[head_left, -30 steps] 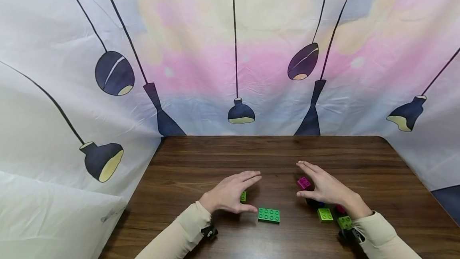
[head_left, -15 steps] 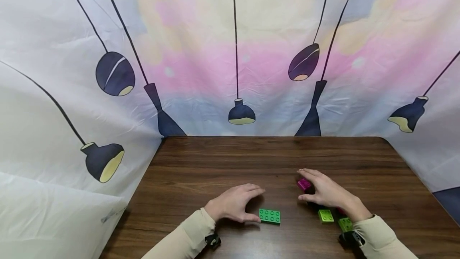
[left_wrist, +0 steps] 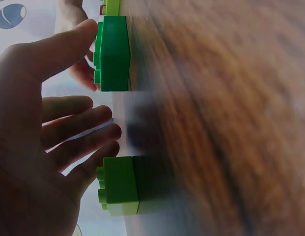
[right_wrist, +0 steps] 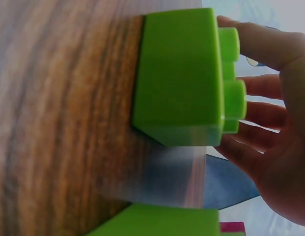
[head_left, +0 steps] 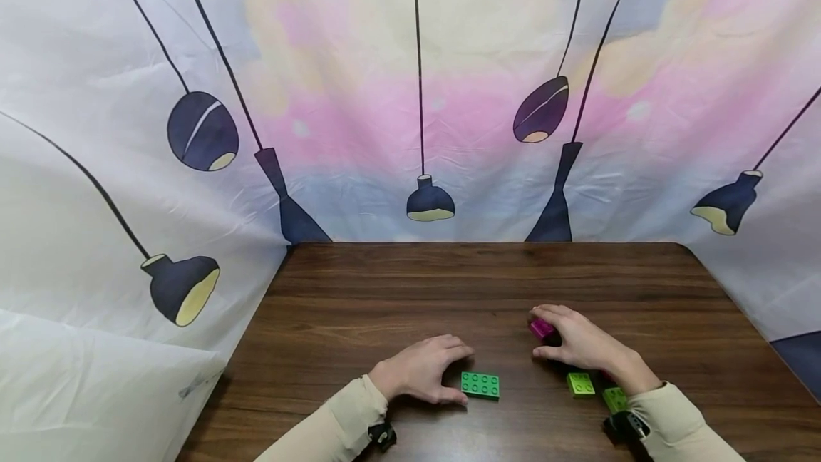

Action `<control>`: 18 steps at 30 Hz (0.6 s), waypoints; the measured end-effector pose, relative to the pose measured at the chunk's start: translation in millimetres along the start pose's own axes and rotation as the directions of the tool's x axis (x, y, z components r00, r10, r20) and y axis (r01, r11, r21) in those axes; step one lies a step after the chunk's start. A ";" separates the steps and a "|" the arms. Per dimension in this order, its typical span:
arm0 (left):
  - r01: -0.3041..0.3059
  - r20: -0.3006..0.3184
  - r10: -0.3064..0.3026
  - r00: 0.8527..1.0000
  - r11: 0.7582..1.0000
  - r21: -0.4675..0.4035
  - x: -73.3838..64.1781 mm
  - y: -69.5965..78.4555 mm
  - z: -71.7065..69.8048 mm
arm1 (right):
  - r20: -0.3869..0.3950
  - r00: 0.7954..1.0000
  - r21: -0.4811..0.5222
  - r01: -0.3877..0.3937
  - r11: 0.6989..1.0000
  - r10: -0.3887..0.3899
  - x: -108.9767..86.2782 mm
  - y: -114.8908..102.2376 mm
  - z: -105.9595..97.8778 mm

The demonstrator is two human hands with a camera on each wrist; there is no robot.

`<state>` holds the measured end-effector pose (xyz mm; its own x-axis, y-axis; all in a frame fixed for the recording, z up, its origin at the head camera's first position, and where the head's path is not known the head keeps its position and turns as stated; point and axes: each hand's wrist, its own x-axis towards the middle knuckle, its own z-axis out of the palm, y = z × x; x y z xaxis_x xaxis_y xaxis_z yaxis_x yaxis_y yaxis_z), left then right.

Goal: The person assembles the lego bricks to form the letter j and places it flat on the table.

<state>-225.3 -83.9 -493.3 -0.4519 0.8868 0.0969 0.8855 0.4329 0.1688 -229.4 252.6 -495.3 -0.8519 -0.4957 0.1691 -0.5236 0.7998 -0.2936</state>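
My left hand (head_left: 423,371) hovers low over the table, fingers spread and gently bent, thumb beside the left end of a green toy building brick (head_left: 479,385) with two rows of studs. In the left wrist view, a lime brick (left_wrist: 121,189) stands by the little finger; the head view hides it behind the hand. Farther right, my right hand (head_left: 586,343) arches with relaxed fingers over a magenta brick (head_left: 541,329), partly covering it. Whether they touch, I cannot tell. A lime brick (right_wrist: 177,76) stands in front of this hand in the right wrist view.
Two lime bricks, one nearer the middle (head_left: 580,385) and one by the right wrist (head_left: 615,399), lie on the brown wooden table (head_left: 410,291). A bit of magenta (right_wrist: 233,227) shows behind the lower lime brick. A lamp-patterned cloth (head_left: 359,127) hangs behind.
Both hands have come down and slightly nearer the person; the left has also shifted right, toward the green brick. Its lime brick has gone from the head view. The visible bricks have stayed put.
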 end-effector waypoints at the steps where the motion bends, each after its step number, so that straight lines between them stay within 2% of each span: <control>1: -0.005 -0.003 0.005 1.000 1.000 0.004 0.0 0.0 -0.3 | 0.001 1.000 -0.004 -0.001 1.000 0.001 0.5 0.1 0.1; 9: -0.011 0.011 0.011 1.000 1.000 -0.011 0.9 1.6 0.4 | -0.026 0.999 -0.033 0.027 0.999 -0.028 4.6 1.0 3.1; 18: -0.040 0.022 0.040 0.999 0.999 0.026 2.2 4.2 2.0 | -0.052 0.997 -0.062 0.046 0.997 -0.050 9.1 -1.2 4.6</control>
<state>-222.3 -79.8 -494.4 -0.4139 0.9067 0.0818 0.9055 0.4008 0.1394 -236.5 245.6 -497.7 -0.8243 -0.5163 0.2324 -0.5621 0.7954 -0.2266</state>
